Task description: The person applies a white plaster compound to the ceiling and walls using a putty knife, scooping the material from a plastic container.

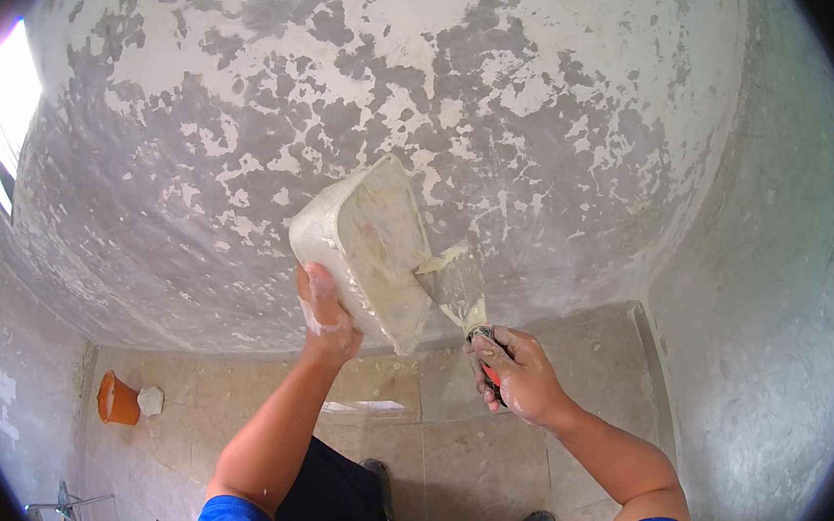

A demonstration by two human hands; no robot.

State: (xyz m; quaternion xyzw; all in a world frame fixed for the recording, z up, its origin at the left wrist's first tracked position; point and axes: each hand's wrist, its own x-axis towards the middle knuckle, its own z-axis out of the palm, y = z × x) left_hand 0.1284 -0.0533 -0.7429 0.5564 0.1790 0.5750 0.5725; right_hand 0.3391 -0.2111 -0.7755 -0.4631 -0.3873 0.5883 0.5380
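Observation:
My left hand (327, 314), smeared with white plaster, grips a pale tub (322, 226) from below and behind. The tub is tilted, its open mouth turned to the right, and off-white plaster coats its inside. In my right hand (516, 371) is a putty knife (456, 285) with a black and red handle, fingers wrapped round it. Pale plaster clings to the blade, whose tip is at the tub's right rim. Whether the blade touches the rim I cannot tell.
Ahead stands a grey wall (282, 103) with patchy white plaster. An orange bucket (118, 400) and a whitish lump (150, 400) rest on the tiled floor (480, 461) at left. A metal frame (70, 505) shows lower left. Another grey wall (767, 288) rises on the right.

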